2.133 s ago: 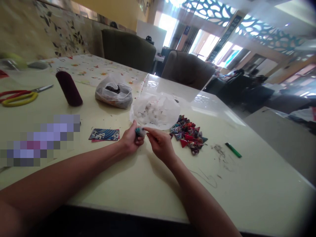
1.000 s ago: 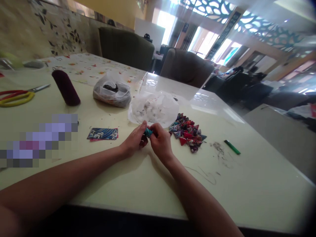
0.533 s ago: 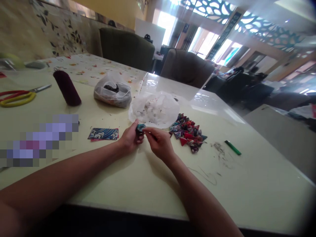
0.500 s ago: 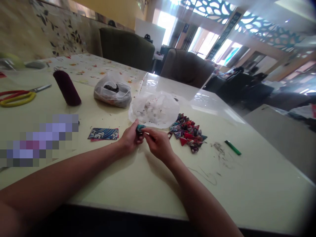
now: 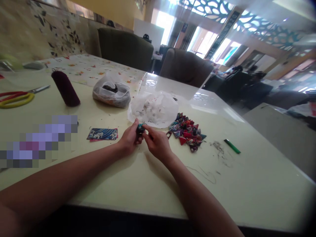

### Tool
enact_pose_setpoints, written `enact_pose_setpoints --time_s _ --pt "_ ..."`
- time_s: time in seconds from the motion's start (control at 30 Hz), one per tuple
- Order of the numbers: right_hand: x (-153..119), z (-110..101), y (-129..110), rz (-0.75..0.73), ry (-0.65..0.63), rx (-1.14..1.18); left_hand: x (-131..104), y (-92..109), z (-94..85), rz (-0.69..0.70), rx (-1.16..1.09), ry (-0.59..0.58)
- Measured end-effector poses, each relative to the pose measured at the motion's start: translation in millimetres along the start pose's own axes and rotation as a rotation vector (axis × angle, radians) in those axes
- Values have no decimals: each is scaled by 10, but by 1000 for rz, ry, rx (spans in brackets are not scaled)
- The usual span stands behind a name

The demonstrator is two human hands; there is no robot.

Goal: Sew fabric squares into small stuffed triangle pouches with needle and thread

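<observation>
Over the middle of the pale table, my left hand (image 5: pixel 128 140) is closed around a small teal patterned fabric piece (image 5: pixel 141 127). My right hand (image 5: pixel 158 142) meets it from the right, thumb and index finger pinched at the piece's edge; whether a needle or thread is between them is too small to see. Just beyond both hands lies a white plastic bag (image 5: pixel 168 112) spread open with white fluffy stuffing (image 5: pixel 151 111) on it. Right of my right hand is a pile of small stuffed fabric triangles (image 5: pixel 189 133), red, blue and teal. Left of my left hand lies blue wave-patterned cloth (image 5: pixel 103 134).
At the left are red-and-yellow-handled scissors (image 5: pixel 18 98), a dark maroon cylinder (image 5: pixel 66 89) and a tied-up plastic bag (image 5: pixel 112 95) with something dark inside. Loose threads (image 5: pixel 218 147) and a green-handled tool (image 5: pixel 232 146) lie on the right. Chairs (image 5: pixel 186 67) stand beyond the table.
My right fingertips have shifted slightly on the teal piece, and it shows a bit more of its dark side. The view has moved a little; the table items stay put.
</observation>
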State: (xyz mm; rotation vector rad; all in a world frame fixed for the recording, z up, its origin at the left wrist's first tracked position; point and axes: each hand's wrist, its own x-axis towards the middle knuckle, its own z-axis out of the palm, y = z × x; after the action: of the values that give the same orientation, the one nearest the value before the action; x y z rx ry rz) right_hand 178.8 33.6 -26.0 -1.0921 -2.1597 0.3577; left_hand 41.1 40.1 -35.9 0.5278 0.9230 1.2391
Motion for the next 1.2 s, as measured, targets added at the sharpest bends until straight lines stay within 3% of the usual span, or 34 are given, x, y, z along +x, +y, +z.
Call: enact_pose_setpoints --time_s 0.17,0.4,0.47,0.53,0.67,0.77,0.93,1.0,1.13,1.2 --pt "23 17 3 106 -52 234 -52 -25 9 61 108 -69" --pt "69 13 30 283 159 686 -98 -6 45 180 178 -268" --pt "67 -7 3 406 114 864 -108 16 45 223 239 -311" --pt "61 -43 -27 518 -12 1074 -112 51 37 249 295 -336" --pt "61 -111 -48 562 -188 1315 -84 119 7 277 399 -385" --pt "74 -108 -42 563 -124 1256 -48 123 -9 265 386 -387" --pt "117 -94 52 424 212 758 -16 95 -27 191 313 -386" --pt "132 -100 122 343 207 621 -17 93 -33 184 340 -402" --pt "128 -67 232 305 54 600 -28 91 -43 198 464 -479" --pt "110 -22 255 298 56 575 -26 86 -49 222 559 -533"
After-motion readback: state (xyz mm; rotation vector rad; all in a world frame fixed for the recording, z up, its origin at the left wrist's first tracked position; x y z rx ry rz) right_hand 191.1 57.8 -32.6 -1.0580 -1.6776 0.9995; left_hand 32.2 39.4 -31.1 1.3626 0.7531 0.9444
